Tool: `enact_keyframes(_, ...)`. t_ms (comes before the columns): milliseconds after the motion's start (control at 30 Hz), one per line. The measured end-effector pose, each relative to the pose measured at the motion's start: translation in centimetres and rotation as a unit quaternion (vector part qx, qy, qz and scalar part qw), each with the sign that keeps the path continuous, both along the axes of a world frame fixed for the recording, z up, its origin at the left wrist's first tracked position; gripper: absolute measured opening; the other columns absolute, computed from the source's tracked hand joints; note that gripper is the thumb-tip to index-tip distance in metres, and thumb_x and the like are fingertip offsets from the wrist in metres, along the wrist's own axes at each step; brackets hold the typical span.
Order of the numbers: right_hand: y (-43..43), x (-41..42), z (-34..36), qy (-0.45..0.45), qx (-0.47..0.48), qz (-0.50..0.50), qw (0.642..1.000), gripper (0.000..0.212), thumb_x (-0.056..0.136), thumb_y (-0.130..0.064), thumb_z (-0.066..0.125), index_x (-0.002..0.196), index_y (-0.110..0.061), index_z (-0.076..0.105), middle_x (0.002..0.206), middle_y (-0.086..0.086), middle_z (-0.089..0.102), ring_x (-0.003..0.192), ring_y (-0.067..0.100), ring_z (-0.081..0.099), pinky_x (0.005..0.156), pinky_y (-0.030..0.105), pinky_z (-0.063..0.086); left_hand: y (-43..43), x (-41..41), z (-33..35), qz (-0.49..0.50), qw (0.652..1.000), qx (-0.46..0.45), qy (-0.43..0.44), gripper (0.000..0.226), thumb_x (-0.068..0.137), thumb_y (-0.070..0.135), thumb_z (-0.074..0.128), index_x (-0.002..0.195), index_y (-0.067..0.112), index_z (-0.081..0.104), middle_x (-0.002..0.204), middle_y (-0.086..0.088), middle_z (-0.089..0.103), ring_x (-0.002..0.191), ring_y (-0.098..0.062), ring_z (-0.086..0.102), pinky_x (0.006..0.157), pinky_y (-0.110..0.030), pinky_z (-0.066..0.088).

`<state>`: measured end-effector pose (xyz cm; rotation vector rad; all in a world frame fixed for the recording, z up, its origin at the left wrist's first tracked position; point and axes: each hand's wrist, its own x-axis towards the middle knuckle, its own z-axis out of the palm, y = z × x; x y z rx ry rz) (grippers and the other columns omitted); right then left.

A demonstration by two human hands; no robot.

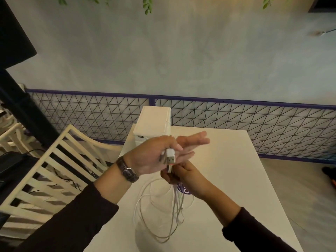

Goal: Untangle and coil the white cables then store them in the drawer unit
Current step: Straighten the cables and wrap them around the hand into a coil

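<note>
Light, limp, rather slippery white cables (pixel 176 200), likely to tangle again; best taken near the stiff plugs (pixel 170 159). Held above the middle of the table (pixel 236 160), loops hanging toward it. Plugs pinned under the thumb of the left hand (pixel 154 157), other fingers straight; strands just below clenched in the right hand (pixel 183 176). At the far edge, the drawer unit (pixel 152 122), contents hidden.

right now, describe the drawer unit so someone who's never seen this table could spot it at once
Find the white rectangular table beside the purple-framed wire mesh railing. At its far edge stands the small white plastic drawer unit. It is the only boxy upright thing on the table; the white cables nearer the person are thin loose loops.
</note>
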<state>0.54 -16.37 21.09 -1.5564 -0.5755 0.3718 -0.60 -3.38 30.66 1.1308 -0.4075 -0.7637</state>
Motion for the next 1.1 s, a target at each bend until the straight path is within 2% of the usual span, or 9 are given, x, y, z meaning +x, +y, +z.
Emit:
enact_keyframes(100,-0.2,-1.1,1.6,0.058,0.072,0.028,0.995,0.020,0.097,-0.027,0.035,0.089,-0.012,0.047,0.055,0.003,0.044,0.042,0.007,0.034,0.044,0.018,0.030,0.7,0.9,0.4,0.013,1.000,-0.017,-0.011,0.060,0.075,0.018,0.050,0.132,0.000,0.046,0.145,-0.002,0.043,0.139,-0.010,0.030,0.115,-0.030,0.021)
enact_keyframes(267,-1.0,-0.7,2.6,0.080,0.101,0.001,0.992,0.023,0.093,-0.025,0.043,0.086,-0.011,0.060,0.057,0.006,0.056,0.038,0.011,0.036,0.041,0.017,0.030,0.8,1.5,0.7,0.014,0.995,-0.098,0.030,0.072,0.072,0.022,0.059,0.138,0.002,0.039,0.151,-0.010,0.031,0.142,-0.019,0.025,0.118,-0.039,0.006)
enact_keyframes(367,-1.7,-0.1,3.7,0.129,0.114,0.067,0.983,0.021,0.092,-0.015,0.047,0.092,-0.002,0.063,0.077,0.003,0.073,0.059,0.014,0.064,0.061,0.021,0.052,0.6,1.4,0.8,0.015,0.989,-0.139,0.050,0.068,0.076,0.022,0.053,0.140,0.008,0.037,0.152,-0.008,0.028,0.144,-0.020,0.019,0.118,-0.040,0.000)
enact_keyframes(467,-2.4,0.6,4.6,0.190,0.092,0.164,0.964,0.025,0.093,-0.011,0.045,0.105,0.003,0.062,0.099,0.009,0.073,0.084,0.022,0.071,0.082,0.029,0.056,0.4,1.4,0.9,0.015,0.987,-0.155,0.031,0.064,0.080,0.023,0.049,0.142,0.011,0.035,0.154,-0.006,0.025,0.144,-0.020,0.017,0.118,-0.040,0.000)
enact_keyframes(600,-2.6,0.7,4.9,0.189,0.049,0.217,0.956,0.027,0.096,-0.019,0.040,0.094,-0.001,0.060,0.087,0.017,0.069,0.065,0.024,0.068,0.063,0.026,0.054,1.4,2.1,2.0,0.061,0.986,-0.151,-0.018,0.066,0.079,0.028,0.053,0.142,0.015,0.035,0.153,-0.002,0.027,0.142,-0.019,0.022,0.116,-0.038,0.008)
enact_keyframes(733,-2.3,-0.5,4.0,0.154,0.015,0.200,0.967,0.030,0.097,-0.022,0.035,0.085,-0.008,0.059,0.063,0.006,0.059,0.042,0.012,0.044,0.046,0.018,0.038,3.2,3.0,3.8,0.149,0.975,-0.156,-0.044,0.068,0.071,0.028,0.059,0.136,0.019,0.045,0.150,0.002,0.034,0.141,-0.019,0.026,0.113,-0.043,0.014)
enact_keyframes(933,-3.6,-0.6,2.9,0.179,0.017,0.179,0.967,0.032,0.097,-0.027,0.037,0.082,-0.011,0.060,0.053,0.001,0.050,0.045,0.015,0.029,0.042,0.018,0.026,3.3,2.9,3.4,0.194,0.970,-0.069,-0.132,0.070,0.063,0.032,0.069,0.130,0.029,0.053,0.145,0.014,0.042,0.137,-0.008,0.023,0.108,-0.034,0.017)
enact_keyframes(1000,-4.7,-0.6,2.1,0.187,0.002,0.167,0.968,0.032,0.096,-0.031,0.039,0.082,-0.014,0.062,0.053,0.002,0.048,0.047,0.015,0.029,0.044,0.020,0.024,4.0,2.6,3.7,0.225,0.958,-0.042,-0.173,0.049,0.075,0.022,0.058,0.123,0.031,0.059,0.144,0.013,0.042,0.142,-0.016,0.016,0.116,-0.038,0.001)
enact_keyframes(1100,-5.8,-0.5,1.4,0.195,0.016,0.132,0.972,0.030,0.095,-0.033,0.040,0.089,-0.015,0.063,0.051,0.003,0.039,0.045,0.014,0.026,0.044,0.023,0.020,4.7,2.1,4.1,0.257,0.934,0.075,-0.239,0.052,0.080,0.015,0.039,0.119,0.043,0.060,0.153,0.007,0.027,0.139,-0.018,0.000,0.114,-0.044,-0.012)
